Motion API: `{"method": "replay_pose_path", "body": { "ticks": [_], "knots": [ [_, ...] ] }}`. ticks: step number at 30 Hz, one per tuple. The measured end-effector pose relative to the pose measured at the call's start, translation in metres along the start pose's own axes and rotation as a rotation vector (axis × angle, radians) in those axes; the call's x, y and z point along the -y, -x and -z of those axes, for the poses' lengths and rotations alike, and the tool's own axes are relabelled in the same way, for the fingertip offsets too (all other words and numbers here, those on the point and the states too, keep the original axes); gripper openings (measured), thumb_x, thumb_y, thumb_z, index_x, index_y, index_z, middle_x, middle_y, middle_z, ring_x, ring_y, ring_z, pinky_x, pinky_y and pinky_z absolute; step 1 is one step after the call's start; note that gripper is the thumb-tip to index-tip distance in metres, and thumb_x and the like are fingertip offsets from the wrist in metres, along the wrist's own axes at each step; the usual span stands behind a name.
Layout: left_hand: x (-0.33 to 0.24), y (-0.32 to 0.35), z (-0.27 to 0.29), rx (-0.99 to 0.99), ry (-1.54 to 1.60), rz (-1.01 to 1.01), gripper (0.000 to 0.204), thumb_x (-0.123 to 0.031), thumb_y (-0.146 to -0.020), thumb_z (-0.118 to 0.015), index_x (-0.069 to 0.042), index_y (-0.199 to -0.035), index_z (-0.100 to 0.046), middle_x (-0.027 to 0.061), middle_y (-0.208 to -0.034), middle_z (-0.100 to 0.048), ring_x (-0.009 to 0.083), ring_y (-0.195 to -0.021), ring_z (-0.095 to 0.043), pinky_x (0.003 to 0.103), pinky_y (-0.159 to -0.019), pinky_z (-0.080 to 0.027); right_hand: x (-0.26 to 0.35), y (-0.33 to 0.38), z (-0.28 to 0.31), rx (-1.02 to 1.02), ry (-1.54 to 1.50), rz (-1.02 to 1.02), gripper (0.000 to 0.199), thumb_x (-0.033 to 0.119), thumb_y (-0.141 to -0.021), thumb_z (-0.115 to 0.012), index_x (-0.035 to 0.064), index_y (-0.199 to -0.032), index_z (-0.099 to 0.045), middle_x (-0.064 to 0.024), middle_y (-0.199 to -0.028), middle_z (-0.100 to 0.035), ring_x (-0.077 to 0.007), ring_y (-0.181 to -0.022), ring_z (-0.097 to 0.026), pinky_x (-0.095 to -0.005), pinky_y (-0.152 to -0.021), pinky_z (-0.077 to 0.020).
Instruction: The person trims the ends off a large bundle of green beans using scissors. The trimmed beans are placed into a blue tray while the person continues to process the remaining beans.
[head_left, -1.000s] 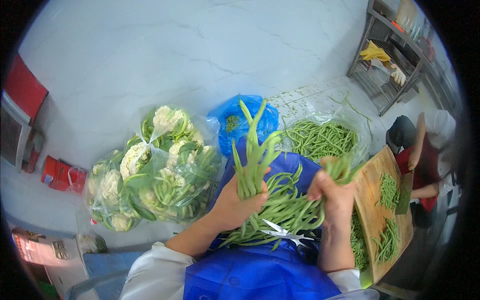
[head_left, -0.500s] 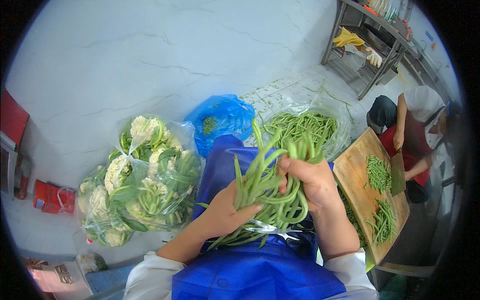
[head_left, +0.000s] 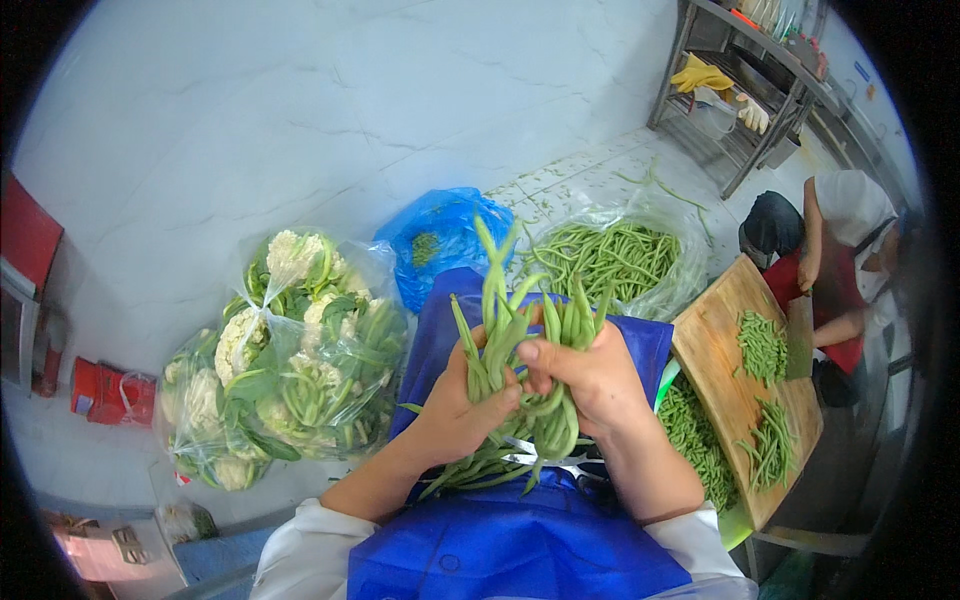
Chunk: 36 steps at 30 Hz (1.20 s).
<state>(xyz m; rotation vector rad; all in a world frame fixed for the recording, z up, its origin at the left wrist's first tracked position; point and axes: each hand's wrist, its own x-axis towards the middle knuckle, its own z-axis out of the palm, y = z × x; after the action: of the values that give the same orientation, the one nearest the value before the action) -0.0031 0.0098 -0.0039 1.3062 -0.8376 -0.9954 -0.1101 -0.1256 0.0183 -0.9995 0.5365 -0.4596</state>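
My left hand (head_left: 452, 402) is closed around long green beans (head_left: 497, 340), whose tips stick up above the fingers. My right hand (head_left: 606, 388) grips another bundle of beans (head_left: 556, 428) right beside it, its thumb pressed across them toward the left hand. The two bundles touch over my blue apron (head_left: 490, 540). More loose beans (head_left: 470, 474) lie on my lap under the hands. Among them is a shiny metal tool, perhaps scissors, mostly hidden.
Ahead stand a blue plastic bag (head_left: 408, 270) with green scraps and a clear bag of beans (head_left: 615, 255). Bagged cauliflower (head_left: 300, 375) is at left. At right, a co-worker holds a knife (head_left: 799, 335) by a wooden board (head_left: 710, 330), above a green tub of cut beans (head_left: 690, 435).
My right hand has drawn in toward the left and tightened its beans into a compact bundle. The beans looping loosely between the hands are now gathered and stand more upright.
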Motion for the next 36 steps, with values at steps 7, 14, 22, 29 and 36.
{"method": "replay_pose_path", "body": {
  "ticks": [7, 14, 22, 29, 36],
  "knots": [
    [0.008, -0.003, 0.009, 0.197, 0.023, 0.014, 0.060, -0.017, -0.093, -0.057, -0.001, -0.140, -0.022, 0.0060, -0.105, -0.052, 0.0118, -0.091, -0.052, 0.030, -0.084, -0.045, -0.012, -0.013, -0.001, 0.027, -0.069, 0.025, 0.014, 0.013, -0.085, -0.068, 0.0019, -0.090, -0.061, -0.0038, -0.074, -0.061, -0.0115, -0.058, -0.055, -0.0253, -0.052, -0.0451],
    [0.011, -0.006, -0.011, -0.187, 0.216, -0.051, 0.045, -0.013, -0.094, -0.055, -0.002, -0.133, -0.034, 0.0067, -0.117, -0.051, 0.0121, -0.102, -0.051, 0.031, -0.091, -0.042, -0.022, -0.009, -0.015, -0.135, 0.421, 0.424, 0.012, 0.006, -0.088, -0.065, 0.0018, -0.095, -0.057, -0.0012, -0.078, -0.059, -0.0077, -0.072, -0.055, -0.0230, -0.066, -0.0459],
    [0.006, -0.005, -0.011, -0.312, 0.099, -0.136, 0.026, -0.012, -0.095, -0.055, -0.001, -0.117, -0.048, 0.0030, -0.104, -0.055, 0.0086, -0.095, -0.052, 0.026, -0.084, -0.045, -0.027, -0.006, -0.008, 0.027, 0.654, 0.627, 0.018, 0.006, -0.088, -0.065, 0.0021, -0.100, -0.053, -0.0005, -0.085, -0.057, -0.0070, -0.077, -0.053, -0.0239, -0.068, -0.0457],
    [-0.019, -0.016, -0.012, -0.296, -0.032, -0.259, 0.020, -0.016, -0.096, -0.052, -0.003, -0.112, -0.052, 0.0008, -0.096, -0.057, 0.0068, -0.089, -0.052, 0.025, -0.079, -0.044, -0.026, 0.005, -0.010, 0.090, 0.582, 0.618, 0.022, 0.008, -0.087, -0.066, 0.0014, -0.104, -0.054, -0.0008, -0.087, -0.058, -0.0072, -0.078, -0.053, -0.0243, -0.071, -0.0458],
    [-0.026, -0.014, -0.007, -0.206, -0.339, -0.267, 0.023, -0.015, -0.096, -0.050, -0.001, -0.113, -0.053, 0.0103, -0.093, -0.060, 0.0198, -0.089, -0.058, 0.035, -0.079, -0.045, -0.010, 0.001, -0.005, 0.037, 0.333, 0.468, 0.018, 0.005, -0.087, -0.065, 0.0021, -0.100, -0.054, -0.0013, -0.088, -0.060, -0.0089, -0.077, -0.054, -0.0247, -0.070, -0.0456]
  ]
}}
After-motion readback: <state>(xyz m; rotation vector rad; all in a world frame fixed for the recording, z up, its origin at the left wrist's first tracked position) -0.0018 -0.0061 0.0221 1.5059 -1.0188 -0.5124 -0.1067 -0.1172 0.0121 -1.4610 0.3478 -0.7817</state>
